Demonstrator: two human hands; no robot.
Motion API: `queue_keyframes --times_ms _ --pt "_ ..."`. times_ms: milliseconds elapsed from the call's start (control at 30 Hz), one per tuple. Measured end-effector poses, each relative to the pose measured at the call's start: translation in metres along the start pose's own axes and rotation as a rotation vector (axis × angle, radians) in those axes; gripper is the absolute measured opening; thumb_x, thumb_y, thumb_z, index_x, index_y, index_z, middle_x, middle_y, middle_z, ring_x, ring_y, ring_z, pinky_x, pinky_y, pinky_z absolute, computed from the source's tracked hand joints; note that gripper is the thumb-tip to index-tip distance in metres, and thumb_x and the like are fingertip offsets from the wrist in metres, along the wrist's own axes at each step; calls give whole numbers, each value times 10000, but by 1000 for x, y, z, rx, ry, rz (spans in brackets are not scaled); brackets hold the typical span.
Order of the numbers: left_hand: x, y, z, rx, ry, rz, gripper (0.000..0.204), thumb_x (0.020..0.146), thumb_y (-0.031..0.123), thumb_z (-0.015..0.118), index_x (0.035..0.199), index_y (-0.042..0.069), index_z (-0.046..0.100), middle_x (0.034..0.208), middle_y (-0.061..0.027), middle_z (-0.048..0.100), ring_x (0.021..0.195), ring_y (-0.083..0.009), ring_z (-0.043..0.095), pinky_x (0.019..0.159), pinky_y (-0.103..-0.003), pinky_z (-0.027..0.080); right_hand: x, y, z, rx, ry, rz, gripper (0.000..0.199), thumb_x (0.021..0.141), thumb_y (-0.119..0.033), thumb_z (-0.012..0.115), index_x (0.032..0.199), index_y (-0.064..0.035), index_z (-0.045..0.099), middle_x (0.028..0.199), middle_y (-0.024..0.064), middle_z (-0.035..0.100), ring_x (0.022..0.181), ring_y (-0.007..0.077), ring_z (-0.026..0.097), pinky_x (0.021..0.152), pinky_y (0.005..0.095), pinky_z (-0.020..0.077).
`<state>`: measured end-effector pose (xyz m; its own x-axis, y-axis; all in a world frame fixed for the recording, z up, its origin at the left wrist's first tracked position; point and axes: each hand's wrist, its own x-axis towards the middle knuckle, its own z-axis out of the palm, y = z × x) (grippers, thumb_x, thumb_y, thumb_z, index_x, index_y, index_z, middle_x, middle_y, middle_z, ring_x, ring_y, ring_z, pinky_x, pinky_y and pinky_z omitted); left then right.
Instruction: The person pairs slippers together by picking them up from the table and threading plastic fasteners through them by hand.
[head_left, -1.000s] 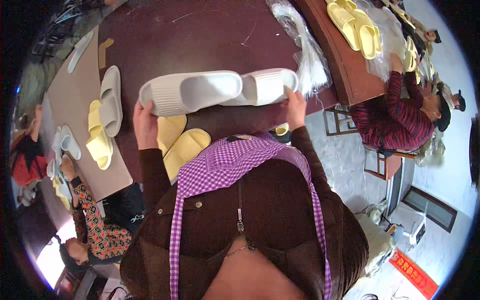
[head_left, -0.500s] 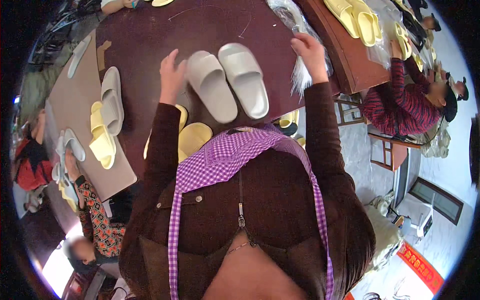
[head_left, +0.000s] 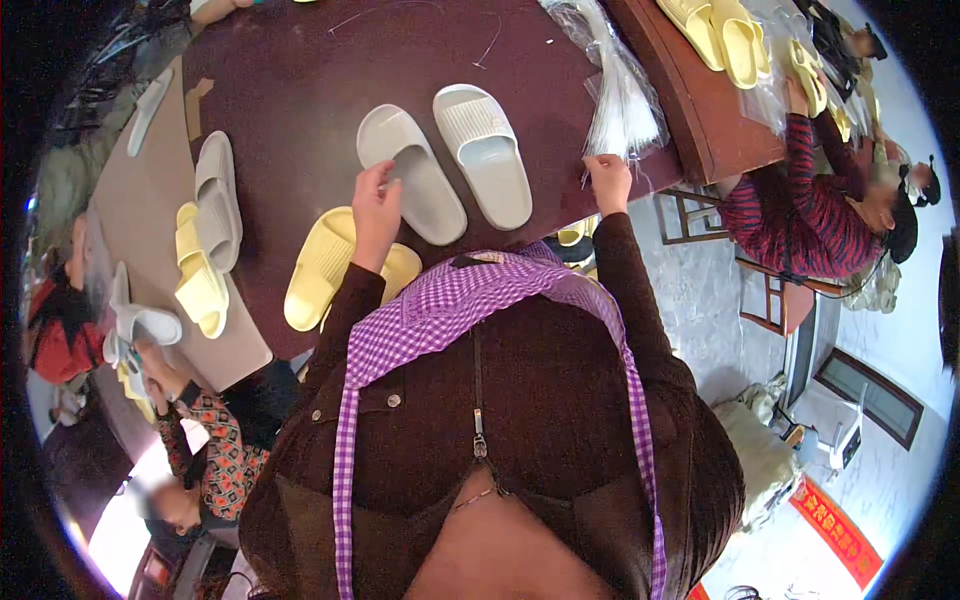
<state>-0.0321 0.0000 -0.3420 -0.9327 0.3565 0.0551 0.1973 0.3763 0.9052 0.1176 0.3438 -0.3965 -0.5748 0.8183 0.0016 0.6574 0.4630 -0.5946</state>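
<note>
At the far left, a person in red (head_left: 62, 340), partly lost in the dark rim. Next, a person in a patterned top (head_left: 225, 440), with hands near a few gray slippers (head_left: 150, 323). On the tan table (head_left: 145, 225), a lone gray slipper (head_left: 150, 112) toward the far end; nearer and farther right, a flat gray slipper (head_left: 220, 195) and a yellow slipper (head_left: 202, 275), overlapping in view.

Then, on the maroon table (head_left: 280, 120), a slanted yellow slipper (head_left: 320, 265) at the front edge, with a second yellow slipper (head_left: 402, 265) partly hidden behind the left sleeve (head_left: 345, 305). Holds left hand (head_left: 377, 205) at the outer edge of the left gray slipper (head_left: 428, 185), fingers loosely bent; cannot tell a light grip from mere overlap. Just beside, slightly apart, the right gray slipper (head_left: 483, 158), with a ridged strap; both sole down on the maroon table, toes away from the body. Wears a purple checked apron (head_left: 440, 320) over a dark brown jacket (head_left: 540, 400).

Farther right, has right hand (head_left: 608, 183) at the near end of a bundle of thin white strands (head_left: 622, 120), fingertips drawn together; cannot tell a pinch from a bare touch.

Beyond, on the brown wooden table (head_left: 715, 140), pale yellow slippers (head_left: 738, 50) near clear plastic. Alongside, a person in a striped top (head_left: 790, 235), arm raised to another yellow slipper (head_left: 806, 75). Lower down, a red banner (head_left: 835, 530).
</note>
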Motion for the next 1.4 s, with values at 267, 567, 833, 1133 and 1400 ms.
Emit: queue_keyframes --times_ms 267,567,833,1133,1400 --pt "-6 -3 10 -67 -17 -6 260 810 58 553 1066 10 564 995 -115 558 863 -189 576 732 -280 477 2 22 10 -184 17 -85 277 735 -274 610 761 0 642 669 181 621 661 322 615 620 389 481" --pt "-15 6 17 -180 -133 -96 250 823 91 574 1057 1 576 910 -76 613 818 -126 574 746 -251 460 -42 -27 -41 709 -634 302 132 799 -133 561 695 -64 520 539 0 438 458 108 431 434 253 340" --pt "-5 53 72 -148 -431 236 211 816 111 583 1002 10 586 888 -106 607 800 -209 597 712 -306 469 -68 -52 -41 1139 -779 432 51 799 -71 541 772 -29 533 572 15 443 472 120 408 453 255 328" --pt "44 80 128 115 -559 895 146 762 32 555 904 43 588 842 -87 543 846 -277 543 693 -388 447 -67 -82 -56 1146 -915 376 85 810 -102 558 765 -34 529 568 9 445 453 116 397 442 253 321" --pt "49 71 149 -166 -460 753 64 771 66 561 818 31 586 863 -75 564 844 -267 558 700 -355 452 -22 -62 -52 845 -686 250 158 836 -179 571 851 -22 571 643 16 518 524 102 459 471 243 369"
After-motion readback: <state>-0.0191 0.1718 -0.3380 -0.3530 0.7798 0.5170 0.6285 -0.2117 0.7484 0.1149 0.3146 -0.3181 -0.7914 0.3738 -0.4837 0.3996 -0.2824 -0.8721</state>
